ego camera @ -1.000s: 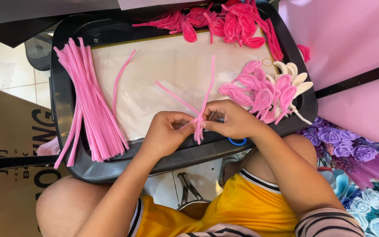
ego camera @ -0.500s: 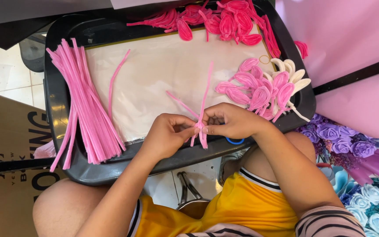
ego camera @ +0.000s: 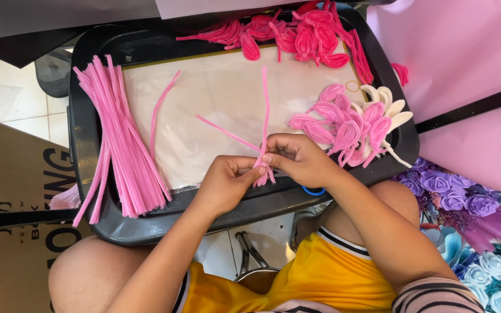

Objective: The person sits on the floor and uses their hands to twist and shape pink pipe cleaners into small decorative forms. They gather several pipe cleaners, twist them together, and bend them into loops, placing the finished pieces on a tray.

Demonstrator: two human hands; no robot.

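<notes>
Both hands pinched a small bunch of pink pipe cleaners over the near edge of a black tray.

The left hand (ego camera: 224,185) and right hand (ego camera: 300,159) met fingertip to fingertip, each closed on the twisted pink pipe cleaners (ego camera: 262,165), whose loose ends rose over the tray (ego camera: 88,150) lining. A pile of straight pink stems (ego camera: 120,150) lay at the tray's left side, well apart from the hands. Folded pink petal shapes (ego camera: 349,124) sat just beside the right hand. A brown cardboard box (ego camera: 7,174) with black printing stood to the left of the tray; pink sheet material (ego camera: 459,52) lay to the right.
</notes>
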